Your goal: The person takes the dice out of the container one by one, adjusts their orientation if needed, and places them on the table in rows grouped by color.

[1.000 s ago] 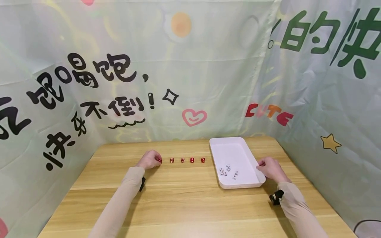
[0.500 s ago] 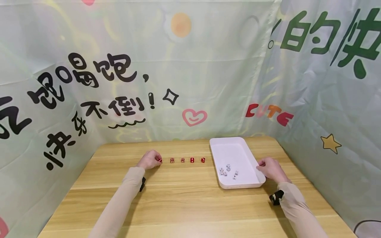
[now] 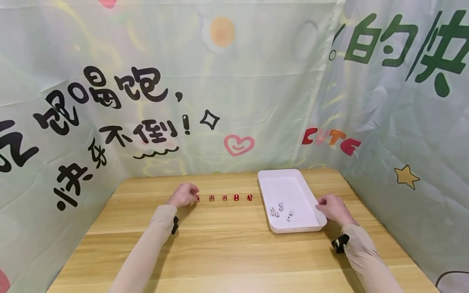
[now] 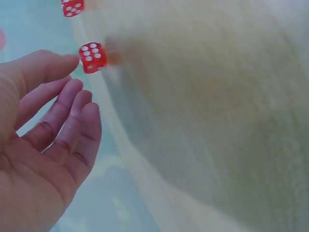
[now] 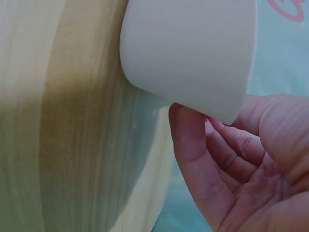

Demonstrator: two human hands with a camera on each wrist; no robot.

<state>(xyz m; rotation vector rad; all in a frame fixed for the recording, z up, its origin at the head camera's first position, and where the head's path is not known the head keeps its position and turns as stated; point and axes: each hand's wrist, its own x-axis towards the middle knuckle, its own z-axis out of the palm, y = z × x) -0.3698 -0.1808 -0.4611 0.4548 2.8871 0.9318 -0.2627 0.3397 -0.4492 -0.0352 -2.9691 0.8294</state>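
My left hand (image 3: 183, 195) is beside the leftmost red die (image 3: 198, 198) of a row on the wooden table. In the left wrist view its fingers are loosely bent and apart from one another. One fingertip is at the edge of that red die (image 4: 92, 57), which shows six white pips; whether it touches cannot be told. My right hand (image 3: 335, 208) grips the right rim of a white tray (image 3: 283, 183). The right wrist view has the fingers against the outside wall of the tray (image 5: 188, 53), with the thumb partly hidden behind it.
Several more red dice, such as the one nearest the tray (image 3: 250, 197), continue the row rightwards. Inside the tray, several pale dice (image 3: 281, 207) lie near its front. The wooden table (image 3: 227, 248) ends at printed cloth walls (image 3: 234, 101) behind and on both sides.
The left fingers have loosened and lifted slightly off the leftmost red die, which stays in place. My right hand and the tray have not moved.
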